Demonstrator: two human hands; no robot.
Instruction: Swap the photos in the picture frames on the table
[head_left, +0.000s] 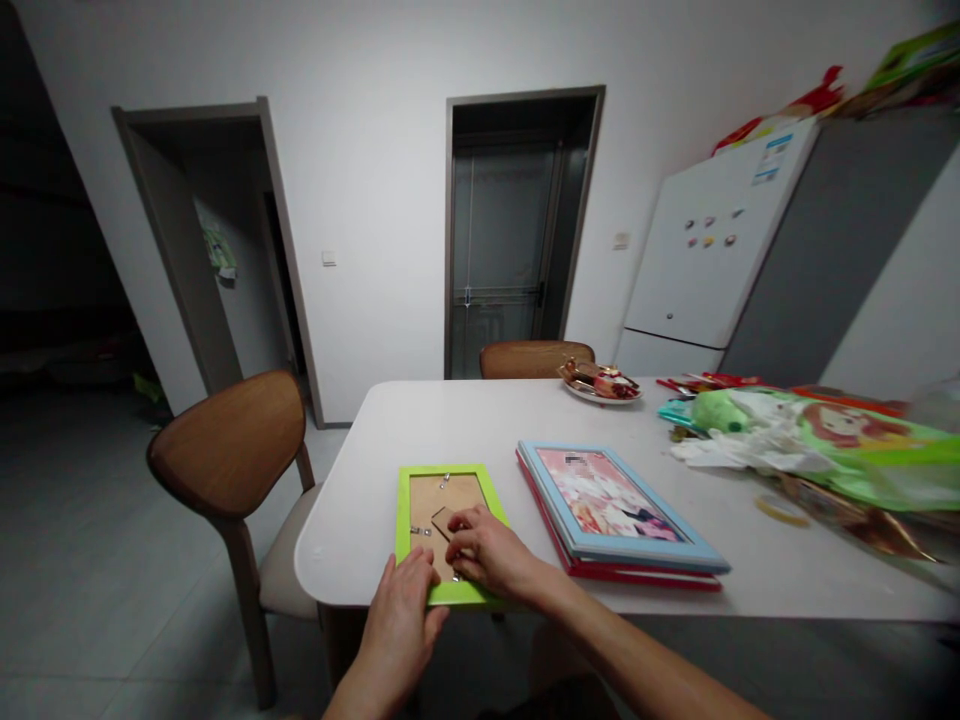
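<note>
A lime-green picture frame (405, 500) lies face down at the table's near edge, its brown backing board (431, 495) showing. Small metal clips (445, 481) sit along the backing's edges, and a stand flap's outline shows in the middle. My left hand (405, 605) grips the frame's near left corner, fingers on the rim and thumb at the near edge. Over the backing's right part, my right hand (487, 550) has its fingers curled and closed down near the lower clip; what is under the fingertips is hidden. To the right lies a stack of picture frames, a light blue frame (645, 549) on top and a red frame (630, 573) below.
On the white table (450, 420), a plate (600, 397) of small items stands at the back. Crumpled packaging (765, 430) and a roll of tape (781, 512) lie at the right. Wooden chairs stand left (232, 450) and behind (536, 358). A fridge (705, 250) is at back right.
</note>
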